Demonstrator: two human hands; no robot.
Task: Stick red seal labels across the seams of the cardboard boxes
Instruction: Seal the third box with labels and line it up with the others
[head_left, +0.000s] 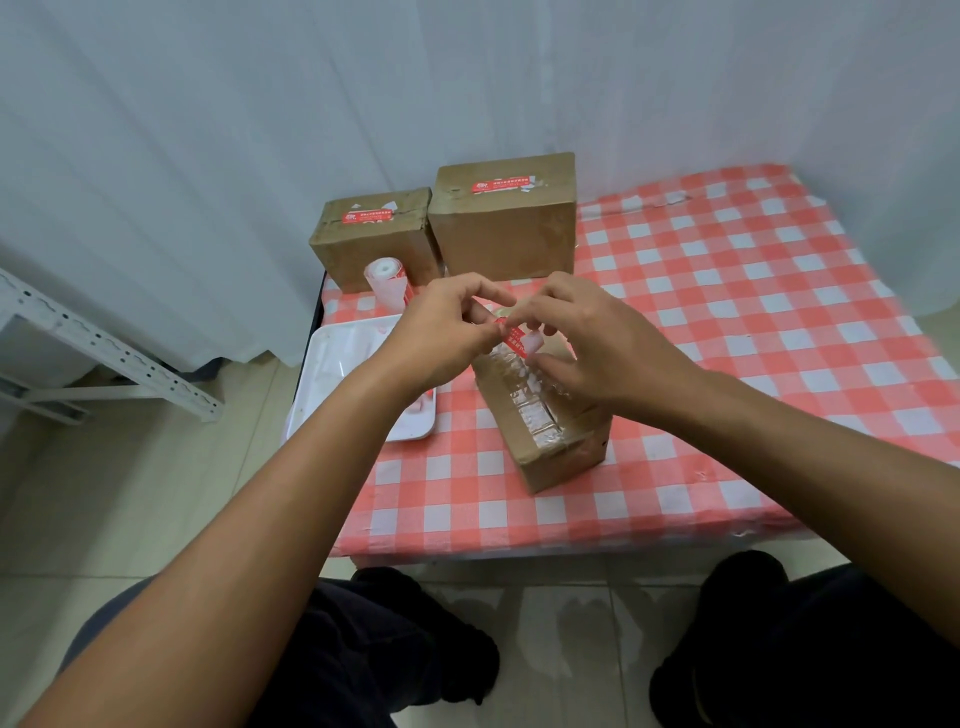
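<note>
1. Left hand (441, 332) and right hand (587, 343) meet above the near cardboard box (550, 441); both pinch a red seal label (511, 335) between fingertips.
2. Label hangs in the air just over the box's far end, its long axis running from far-left down to near-right; part of it is hidden by fingers.
3. Near box sits on the checked tablecloth (727, 312), its taped seam running from far-left to near-right, roughly in line with the label.
4. Two far boxes, left (371, 249) and right (506, 223), each carry a red label on top, long axis left-right.
5. Label roll (387, 283) stands just in front of the far left box; white tray (332, 374) at the table's left edge.
</note>
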